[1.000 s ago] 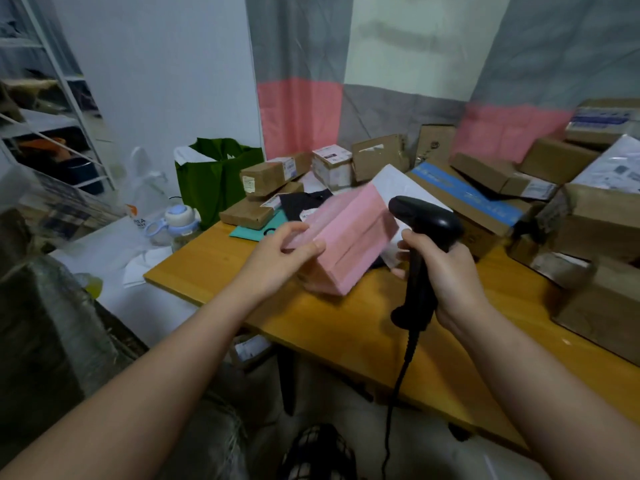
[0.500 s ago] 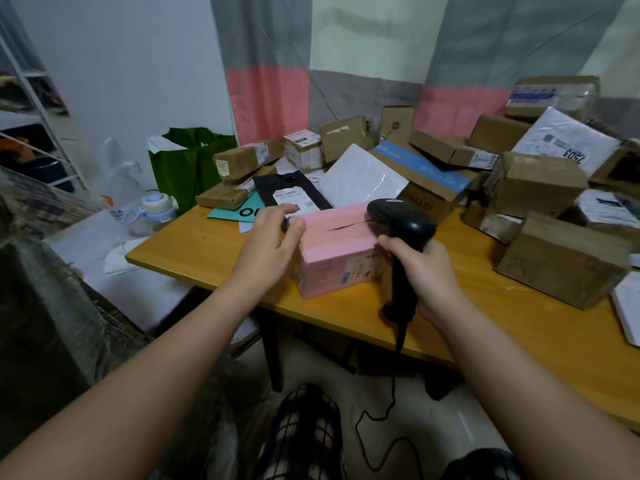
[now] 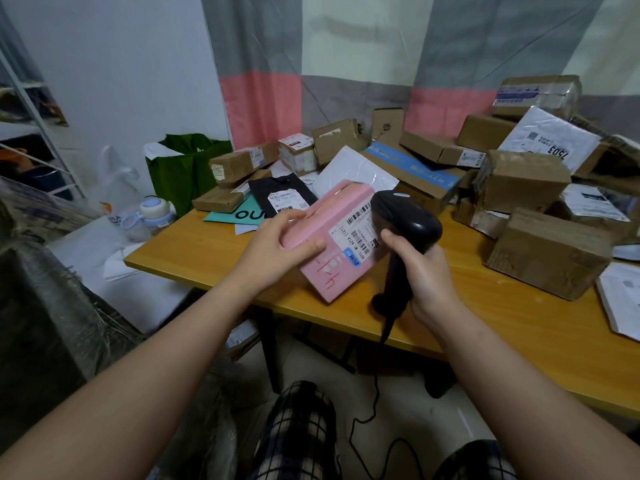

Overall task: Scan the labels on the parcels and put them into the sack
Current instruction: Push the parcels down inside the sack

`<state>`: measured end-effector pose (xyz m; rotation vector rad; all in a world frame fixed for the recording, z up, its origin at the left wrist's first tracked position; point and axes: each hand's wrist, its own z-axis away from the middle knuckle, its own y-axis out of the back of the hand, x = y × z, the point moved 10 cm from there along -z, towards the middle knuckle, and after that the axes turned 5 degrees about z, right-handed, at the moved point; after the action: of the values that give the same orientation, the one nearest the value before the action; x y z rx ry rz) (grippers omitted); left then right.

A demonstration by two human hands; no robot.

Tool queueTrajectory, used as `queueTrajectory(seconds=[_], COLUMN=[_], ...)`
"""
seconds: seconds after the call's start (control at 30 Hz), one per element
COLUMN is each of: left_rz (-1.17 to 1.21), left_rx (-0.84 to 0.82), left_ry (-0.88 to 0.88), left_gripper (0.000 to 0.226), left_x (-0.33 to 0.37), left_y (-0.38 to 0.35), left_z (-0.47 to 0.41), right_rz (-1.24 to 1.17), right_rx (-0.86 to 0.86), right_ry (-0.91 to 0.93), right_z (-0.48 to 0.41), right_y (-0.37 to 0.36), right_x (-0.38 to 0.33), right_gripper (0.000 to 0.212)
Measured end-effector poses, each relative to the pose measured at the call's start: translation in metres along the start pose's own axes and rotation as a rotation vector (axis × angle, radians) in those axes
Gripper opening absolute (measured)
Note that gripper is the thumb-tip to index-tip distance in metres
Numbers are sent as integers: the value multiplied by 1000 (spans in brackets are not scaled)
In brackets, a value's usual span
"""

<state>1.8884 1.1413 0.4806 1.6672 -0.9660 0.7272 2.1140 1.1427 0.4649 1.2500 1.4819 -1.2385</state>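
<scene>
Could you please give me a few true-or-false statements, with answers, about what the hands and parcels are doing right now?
1. The left hand grips the pink parcel. True.
2. The right hand holds a black scanner. True.
3. The pink parcel's label faces away from the camera. False: the label faces the camera.
4. The green bag sits on the right. False: the green bag stands at the left, beyond the table.

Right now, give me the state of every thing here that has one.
pink parcel, tilted, gripped by the left hand
scanner, gripped in the right hand, head over the label
label, facing up, partly hidden by the scanner
green bag, upright, mouth open
brown box, closed, on the table
</scene>
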Motion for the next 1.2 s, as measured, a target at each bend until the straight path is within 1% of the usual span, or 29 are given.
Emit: queueTrajectory(seconds=[0.07, 0.17, 0.23, 0.3, 0.37, 0.43, 0.5, 0.53, 0.57, 0.63, 0.7, 0.73, 0.8, 0.83, 0.9, 0.97, 1.03, 1.07, 1.13, 1.2], left_rz=[124, 252, 237, 130, 73, 129, 182, 181, 169, 128, 92, 99, 202, 274, 375, 383, 394, 424, 473, 497], left_rx=[46, 120, 69, -5, -24, -35, -64, -89, -124, -190, -182, -144, -40, 16, 123, 229, 300, 301, 240, 178], left_ry=[1, 69, 94, 87, 52, 42, 72, 98, 130, 196, 200, 180, 119, 77, -17, -84, -97, -85, -51, -62], left_gripper=[71, 80, 82, 82, 84, 91, 105, 110, 114, 114, 107, 104, 97, 91, 70, 47, 36, 33, 29, 36], left_x=[2, -4, -6, -8, -9, -12, -21, -26, -34, -50, -54, -49, -31, -18, 7, 25, 31, 29, 21, 15], left_y=[3, 10, 3, -7, -12, -16, -22, -26, -31, -40, -39, -34, -17, -8, 10, 21, 22, 18, 4, -7], left_z=[2, 0, -2, -2, 0, 3, 10, 14, 19, 29, 33, 31, 24, 19, 7, -2, -7, -8, -8, -4], right_rz=[24, 77, 103, 137, 217, 307, 354, 363, 370, 378, 357, 345, 295, 254, 157, 44, 12, 10, 7, -3], right_rx=[3, 19, 13, 15, 16, -5, -40, -64, -89, -113, -114, -105, -62, -37, 4, 12, 11, 17, 49, 81], right_ry=[-10, -31, -67, -79, -32, 17, 43, 46, 49, 51, 47, 40, 18, 7, -39, -134, -208, -225, -245, -275], right_z=[0, 0, 2, 5, 8, 9, 8, 9, 9, 10, 13, 13, 11, 10, 9, 11, 14, 15, 15, 16], right_y=[5, 13, 15, 18, 22, 23, 19, 15, 10, 5, 5, 8, 15, 19, 22, 17, 12, 10, 12, 17], right_x=[1, 3, 9, 12, 7, -1, -8, -9, -9, -6, -3, -1, 0, 0, 4, 16, 26, 29, 34, 39], right_gripper=[16, 14, 12, 11, 13, 18, 30, 31, 28, 21, 19, 19, 18, 16, 17, 15, 9, 7, 8, 9])
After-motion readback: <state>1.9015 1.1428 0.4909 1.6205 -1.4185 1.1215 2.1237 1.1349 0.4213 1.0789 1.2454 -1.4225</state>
